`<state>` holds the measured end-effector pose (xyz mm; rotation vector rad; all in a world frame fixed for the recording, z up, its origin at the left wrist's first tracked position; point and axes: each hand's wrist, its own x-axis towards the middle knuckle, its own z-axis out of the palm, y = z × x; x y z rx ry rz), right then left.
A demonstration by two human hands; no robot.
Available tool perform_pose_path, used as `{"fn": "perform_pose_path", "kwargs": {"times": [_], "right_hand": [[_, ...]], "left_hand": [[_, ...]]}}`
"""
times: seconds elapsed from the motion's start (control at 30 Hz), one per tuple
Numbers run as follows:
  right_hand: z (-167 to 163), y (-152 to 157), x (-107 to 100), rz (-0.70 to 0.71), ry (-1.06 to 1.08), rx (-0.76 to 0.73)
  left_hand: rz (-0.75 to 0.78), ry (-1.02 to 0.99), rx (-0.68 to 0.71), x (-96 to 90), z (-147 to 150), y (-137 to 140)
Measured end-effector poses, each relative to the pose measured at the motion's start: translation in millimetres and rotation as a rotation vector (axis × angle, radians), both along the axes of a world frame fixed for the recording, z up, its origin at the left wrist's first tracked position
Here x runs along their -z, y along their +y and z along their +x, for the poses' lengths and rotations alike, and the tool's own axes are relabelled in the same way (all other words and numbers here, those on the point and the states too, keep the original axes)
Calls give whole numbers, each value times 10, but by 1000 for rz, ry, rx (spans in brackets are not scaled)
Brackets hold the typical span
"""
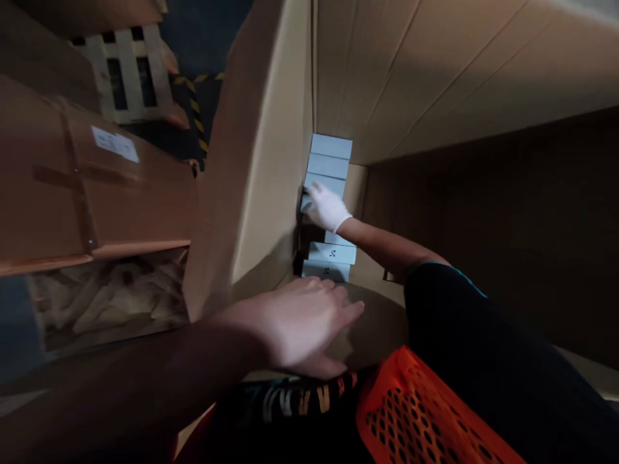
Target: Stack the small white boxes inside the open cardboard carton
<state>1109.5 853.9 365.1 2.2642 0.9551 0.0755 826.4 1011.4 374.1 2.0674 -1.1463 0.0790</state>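
Deep inside a large cardboard carton (271,148), a row of small pale-blue boxes (331,147) stands along the left wall. My right hand (327,206), in a white glove, reaches down to the row, its fingers curled over one pale box near the wall. A dark gap shows just below that hand. Nearer to me are two more pale boxes (326,270) with small black marks on them. My left hand (304,322), bare and holding nothing, hangs closer to my body with thumb and fingers apart, palm down.
Orange mesh fabric (430,412) lies against my dark clothing at the bottom. To the left, outside the carton, are a closed brown carton (140,206) with a white label and a pallet (128,71). Yellow-black tape (196,109) marks the floor.
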Motion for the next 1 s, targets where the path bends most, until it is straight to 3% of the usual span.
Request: {"fn": "perform_pose_path", "kwargs": {"times": [0.07, 0.17, 0.23, 0.3, 0.37, 0.43, 0.6, 0.7, 0.77, 0.87, 0.93, 1.0], "right_hand": [[67, -528, -315, 97, -15, -27], [62, -1398, -729, -64, 125, 156], [33, -1813, -811, -83, 148, 326], [12, -2006, -744, -58, 132, 425], [-13, -1982, -617, -30, 115, 446], [-69, -1783, -500, -42, 113, 378], [-315, -814, -140, -212, 110, -25], [-368, -249, 206, -297, 125, -81], [-327, -99, 337, -291, 145, -112], [-209, -376, 189, -140, 132, -115], [-145, -832, -82, -56, 64, 7], [-121, -1348, -340, -95, 72, 185]], "left_hand": [[45, 39, 12, -28, -12, 11], [50, 35, 17, -70, -34, 24], [70, 5, 20, -82, -46, 15], [92, -17, 18, -80, -51, -12], [107, -2, 19, -71, -49, -42], [130, 21, 18, -66, -43, -60], [149, -39, 18, -84, -35, -42], [139, -20, 24, -90, -31, -38], [142, 18, 20, -83, -26, -52], [139, 37, 23, -55, -19, -77], [136, 27, 30, -32, -20, -80], [117, 8, 41, -12, -27, -68]]}}
